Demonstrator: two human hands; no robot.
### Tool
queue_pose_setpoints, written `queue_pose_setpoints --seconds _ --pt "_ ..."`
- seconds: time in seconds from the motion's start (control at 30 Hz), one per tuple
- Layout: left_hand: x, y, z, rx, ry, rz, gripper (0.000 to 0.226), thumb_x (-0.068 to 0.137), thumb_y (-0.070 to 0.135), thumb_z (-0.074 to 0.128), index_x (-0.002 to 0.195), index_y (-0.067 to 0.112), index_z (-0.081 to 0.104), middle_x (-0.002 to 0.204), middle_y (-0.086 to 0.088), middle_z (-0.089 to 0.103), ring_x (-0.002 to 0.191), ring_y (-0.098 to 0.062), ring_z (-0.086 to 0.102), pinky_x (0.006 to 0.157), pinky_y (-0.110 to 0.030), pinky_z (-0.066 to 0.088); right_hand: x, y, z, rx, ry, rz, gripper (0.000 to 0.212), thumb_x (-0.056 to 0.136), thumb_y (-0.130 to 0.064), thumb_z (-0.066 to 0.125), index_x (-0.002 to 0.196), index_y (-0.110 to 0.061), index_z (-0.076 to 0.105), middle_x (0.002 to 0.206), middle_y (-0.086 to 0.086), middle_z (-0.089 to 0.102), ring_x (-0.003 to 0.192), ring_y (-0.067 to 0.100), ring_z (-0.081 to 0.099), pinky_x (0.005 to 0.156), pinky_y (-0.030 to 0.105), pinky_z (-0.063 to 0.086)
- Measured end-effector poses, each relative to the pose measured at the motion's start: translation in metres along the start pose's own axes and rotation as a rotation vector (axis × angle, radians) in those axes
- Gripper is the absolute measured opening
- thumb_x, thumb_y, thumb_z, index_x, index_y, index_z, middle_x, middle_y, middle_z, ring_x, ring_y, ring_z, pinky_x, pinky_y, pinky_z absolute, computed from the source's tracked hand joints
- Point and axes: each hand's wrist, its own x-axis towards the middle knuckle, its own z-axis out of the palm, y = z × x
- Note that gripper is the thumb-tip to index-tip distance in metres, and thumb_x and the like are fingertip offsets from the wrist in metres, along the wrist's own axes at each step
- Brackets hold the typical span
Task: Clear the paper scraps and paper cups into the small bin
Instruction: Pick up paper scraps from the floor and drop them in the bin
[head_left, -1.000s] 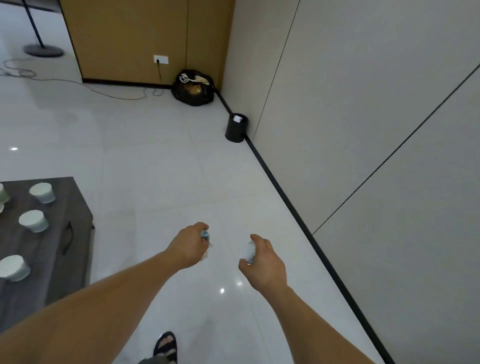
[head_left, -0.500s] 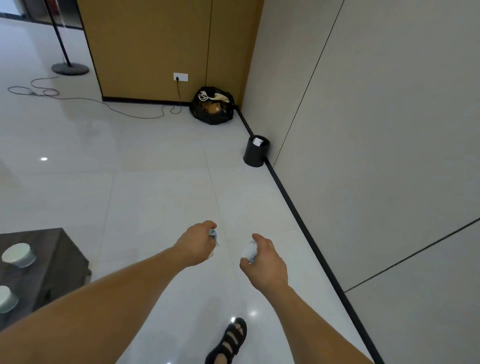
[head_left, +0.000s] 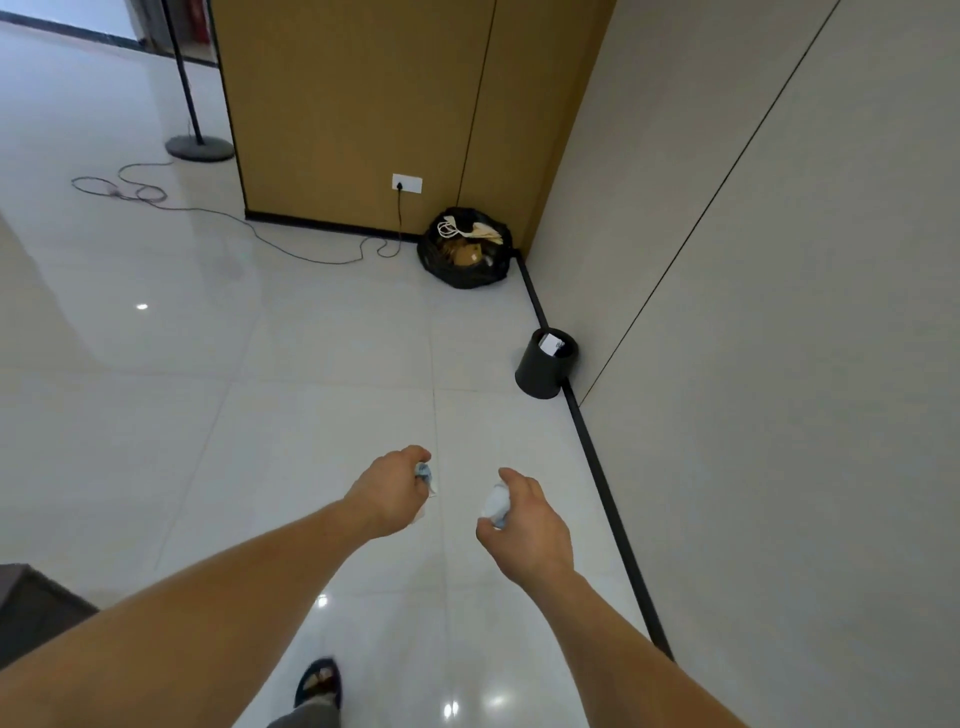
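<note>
We log the small black round bin (head_left: 540, 371) nearer than 1 s ago. The left hand (head_left: 389, 488) pinches a crumpled bluish paper scrap (head_left: 423, 472), the right hand (head_left: 524, 525) grips a white paper wad (head_left: 494, 503); the drop is likely next.

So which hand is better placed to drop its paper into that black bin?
Probably the right hand: it grips a crumpled white paper scrap and lies nearer the small black round bin.

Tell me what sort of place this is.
Probably an office or similar commercial interior. Signs: a glossy white tiled floor, plain panelled walls with a black skirting strip, and a small black bin against the wall near a full black rubbish bag.
</note>
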Motion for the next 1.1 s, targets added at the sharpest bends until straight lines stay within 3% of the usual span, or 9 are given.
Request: queue_pose_setpoints --seconds 0.3,0.5,0.7,0.97,1.1 --pt "0.218 0.022 -0.055 -0.019 -0.040 0.085 0.039 0.097 0.016 0.043 0.136 0.013 0.046 0.128 -0.009 0.057 0.112 -0.025 0.056 0.083 -0.023 0.043 0.198 -0.009 -0.030 -0.021 0.047 0.082 0.066 0.086 -0.039 0.059 0.145 -0.031 0.030 0.143 -0.010 0.039 0.112 0.016 0.056 0.088 0.030 0.049" --pt "0.343 0.059 -0.082 0.028 -0.072 0.144 0.041 0.098 0.019 0.041 0.139 0.014 0.044 0.132 -0.012 0.055 0.114 -0.027 0.056 0.090 -0.028 0.044 0.310 -0.014 -0.052 0.009 0.088 0.125 0.066 0.087 -0.039 0.059 0.145 -0.031 0.031 0.144 -0.010 0.040 0.114 0.015 0.056 0.090 0.033 0.049" --pt "0.467 0.089 -0.074 0.053 -0.135 0.148 0.041 0.099 0.021 0.043 0.140 0.018 0.043 0.134 -0.009 0.053 0.117 -0.026 0.055 0.094 -0.029 0.045 0.432 0.016 -0.062 0.027 0.070 0.158 0.067 0.087 -0.041 0.058 0.146 -0.031 0.029 0.145 -0.011 0.039 0.112 0.015 0.057 0.087 0.030 0.050" --pt "0.631 0.153 -0.087 0.093 -0.102 0.114 0.041 0.099 0.020 0.044 0.140 0.019 0.042 0.136 -0.009 0.052 0.115 -0.025 0.054 0.090 -0.026 0.046 0.604 0.057 -0.107 0.068 0.056 0.109 0.066 0.087 -0.038 0.060 0.146 -0.029 0.031 0.145 -0.007 0.040 0.118 0.017 0.054 0.090 0.034 0.049" --pt "0.700 0.189 -0.087 0.083 -0.100 0.153 0.041 0.100 0.020 0.045 0.141 0.019 0.042 0.137 -0.008 0.051 0.118 -0.025 0.053 0.094 -0.027 0.045 0.678 0.076 -0.132 0.058 0.058 0.112 0.066 0.087 -0.037 0.059 0.146 -0.029 0.031 0.144 -0.006 0.039 0.116 0.018 0.054 0.084 0.030 0.047"
